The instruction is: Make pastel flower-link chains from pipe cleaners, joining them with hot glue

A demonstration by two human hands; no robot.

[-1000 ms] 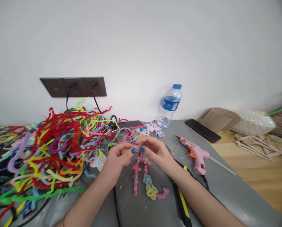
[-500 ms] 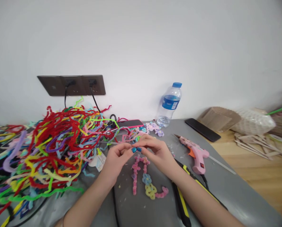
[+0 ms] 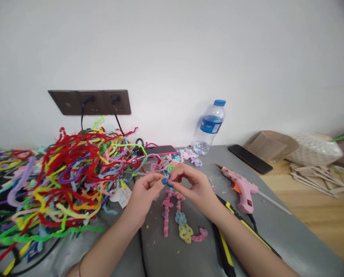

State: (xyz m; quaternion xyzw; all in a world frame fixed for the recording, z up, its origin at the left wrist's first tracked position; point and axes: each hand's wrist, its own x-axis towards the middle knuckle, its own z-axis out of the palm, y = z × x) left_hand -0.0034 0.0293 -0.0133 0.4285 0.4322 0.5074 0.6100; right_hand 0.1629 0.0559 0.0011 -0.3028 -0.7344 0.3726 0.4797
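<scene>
My left hand (image 3: 147, 194) and my right hand (image 3: 193, 188) meet above the middle of the table, thumbs and forefingers pinched together. Between the fingertips shows a small pink piece of pipe cleaner (image 3: 169, 181), mostly covered by the blue-nailed fingers. Just below them lies a bent pink strip (image 3: 166, 215) of fuzzy pipe cleaner. It runs near a blue flower (image 3: 181, 218), a yellow flower (image 3: 186, 233) and a curled pink end (image 3: 201, 234). Part of this strip is hidden behind my right hand.
A large tangle of coloured pipe cleaners (image 3: 73, 165) covers the left side. To the right are a pink glue gun (image 3: 245, 192), yellow-black pliers (image 3: 225, 252) and a black phone (image 3: 250, 159). A water bottle (image 3: 208, 130) leans near the wall. Power cords cross the table.
My right fingers have curled and shifted slightly, so a gap shows inside the hand and the pink bit is more visible. The whole view has moved a little; the things on the table stay put.
</scene>
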